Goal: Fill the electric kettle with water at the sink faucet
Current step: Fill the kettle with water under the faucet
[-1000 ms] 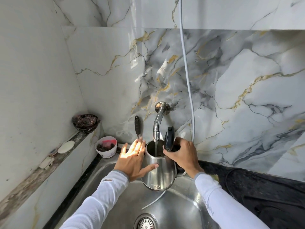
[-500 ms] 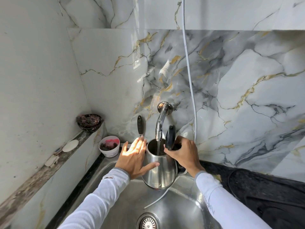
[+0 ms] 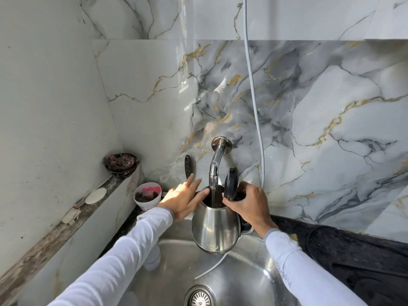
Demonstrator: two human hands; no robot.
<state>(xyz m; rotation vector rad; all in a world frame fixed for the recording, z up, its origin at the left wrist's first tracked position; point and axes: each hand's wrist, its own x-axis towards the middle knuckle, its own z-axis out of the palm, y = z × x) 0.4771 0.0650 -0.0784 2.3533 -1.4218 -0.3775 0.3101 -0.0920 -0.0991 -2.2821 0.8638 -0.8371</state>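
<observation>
A shiny steel electric kettle [image 3: 215, 228] hangs over the steel sink [image 3: 247, 281], its black lid [image 3: 230, 183] flipped up. A chrome faucet [image 3: 215, 166] comes out of the marble wall and its spout ends just above the kettle's mouth. A stream of water runs from it into the kettle. My right hand [image 3: 248, 205] grips the kettle's handle at the right. My left hand [image 3: 184, 196] is spread flat just left of the kettle's rim, fingers apart, fingertips near the rim; it holds nothing. A black faucet lever [image 3: 187, 165] stands behind my left hand.
A white cup [image 3: 148, 196] with pink and dark scrubbers sits at the sink's back left corner. The left ledge carries a dark bowl [image 3: 121, 165] and a white soap [image 3: 95, 195]. A grey hose [image 3: 254, 93] hangs down the wall. Black countertop [image 3: 353, 250] lies to the right. The drain [image 3: 199, 298] is below.
My left hand has come off the kettle's side and moved up and back toward the lever. The kettle stays under the running water in my right hand.
</observation>
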